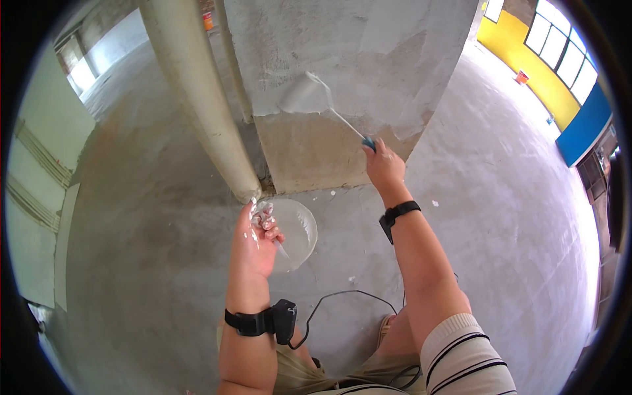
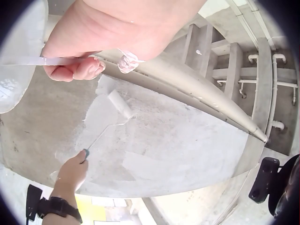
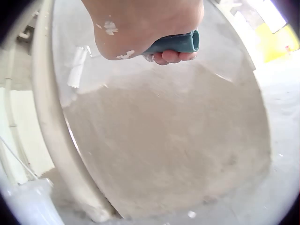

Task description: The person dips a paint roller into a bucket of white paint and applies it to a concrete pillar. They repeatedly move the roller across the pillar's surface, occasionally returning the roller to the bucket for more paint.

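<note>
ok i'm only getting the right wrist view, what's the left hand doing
Observer: In the head view, the left hand grips the pale handle of a translucent pail.
Operator: is that hand clean
Observer: No, white material is smeared on its thumb and fingers; I can't tell exactly what it is.
Operator: anything worn on the arm doing the rolling
Observer: Yes, a black strap goes round the right forearm.
</note>
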Tool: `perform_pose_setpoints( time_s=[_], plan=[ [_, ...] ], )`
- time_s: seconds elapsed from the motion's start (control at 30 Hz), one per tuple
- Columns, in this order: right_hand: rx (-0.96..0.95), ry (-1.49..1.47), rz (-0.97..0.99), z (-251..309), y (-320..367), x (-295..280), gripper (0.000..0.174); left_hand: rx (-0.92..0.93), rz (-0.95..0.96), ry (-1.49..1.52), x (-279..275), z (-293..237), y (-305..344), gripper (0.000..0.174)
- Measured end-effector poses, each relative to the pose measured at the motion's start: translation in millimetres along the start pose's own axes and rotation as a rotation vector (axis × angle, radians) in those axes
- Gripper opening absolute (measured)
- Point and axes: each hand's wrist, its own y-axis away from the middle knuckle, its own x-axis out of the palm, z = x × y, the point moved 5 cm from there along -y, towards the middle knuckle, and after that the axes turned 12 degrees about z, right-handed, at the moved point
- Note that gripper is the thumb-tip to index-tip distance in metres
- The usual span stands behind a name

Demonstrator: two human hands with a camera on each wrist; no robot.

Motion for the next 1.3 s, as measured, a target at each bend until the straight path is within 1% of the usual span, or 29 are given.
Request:
perform_pose_setpoints(
  time_s=[0.03, 0.1, 0.17, 0.27, 0.3, 0.33, 0.4, 0.47, 0.53, 0.6, 0.63, 0.7, 0.73, 0.8, 0.9, 1.03, 1.1, 1.13, 1.2, 1.23, 1.3],
  plan=[
    [0.1, -0.014, 0.088, -25, 9, 14, 0.034, 0.012, 0.005, 0.002, 0, 0, 0, 0.038],
    [0.245, 0.005, 0.177, -66, 37, 34, 0.035, 0.023, 0.01, 0.009, 0, 0, 0, 0.038],
    [0.295, 0.009, 0.167, -87, 64, 41, 0.034, 0.016, 0.005, 0.006, 1, -1, 1, 0.037],
    [0.301, 0.057, 0.158, -92, 85, 45, 0.035, 0.017, 0.021, 0.014, -2, 0, -1, 0.036],
    [0.301, 0.056, 0.115, -85, 86, 45, 0.036, 0.02, 0.027, 0.02, -1, -1, -1, 0.036],
    [0.294, 0.065, 0.113, -70, 83, 43, 0.036, 0.022, 0.009, 0.033, -3, 1, 0, 0.036],
    [0.151, -0.179, -0.034, -29, 74, 32, 0.035, 0.028, -0.004, 0.053, -3, 2, -1, 0.035],
    [0.097, -0.477, 0.027, 18, 58, 28, 0.033, 0.04, 0.005, 0.077, -5, 3, -1, 0.034],
    [0.002, -0.592, 0.022, 69, 45, 9, 0.033, 0.058, -0.01, 0.089, -5, 4, 0, 0.034],
    [-0.012, -0.721, 0.074, 113, 44, -11, 0.035, 0.066, -0.029, 0.093, -6, 5, 0, 0.034],
    [-0.01, -0.726, 0.082, 118, 44, 3, 0.035, 0.078, -0.033, 0.095, -7, 6, 0, 0.034],
    [-0.034, -0.895, 0.161, 119, 43, 37, 0.036, 0.092, -0.042, 0.082, -9, 6, 0, 0.034],
    [-0.032, -0.904, 0.161, 116, 43, 47, 0.036, 0.105, -0.041, 0.086, -12, 1, 0, 0.034],
    [0.047, -0.94, 0.247, 115, 44, 72, 0.037, 0.118, -0.051, 0.09, -18, -14, 4, 0.034],
    [0.089, -0.895, 0.311, 109, 46, 102, 0.037, 0.17, -0.059, 0.093, -25, -30, 9, 0.035],
    [0.101, -0.818, 0.361, 102, 63, 145, 0.038, 0.213, -0.095, 0.076, -30, -34, 11, 0.036],
    [0.19, -0.821, 0.398, 89, 80, 164, 0.039, 0.267, -0.138, 0.058, -35, -38, 12, 0.035],
    [0.191, -0.819, 0.403, 80, 90, 177, 0.039, 0.266, -0.143, 0.061, -37, -38, 12, 0.035],
    [0.153, -0.643, 0.302, 62, 110, 192, 0.04, 0.305, -0.171, 0.062, -40, -42, 14, 0.034],
    [0.152, -0.643, 0.305, 55, 120, 200, 0.04, 0.306, -0.174, 0.063, -41, -43, 14, 0.034],
    [0.263, -0.581, 0.401, 37, 140, 212, 0.039, 0.345, -0.17, 0.053, -40, -41, 15, 0.032]
  ],
)
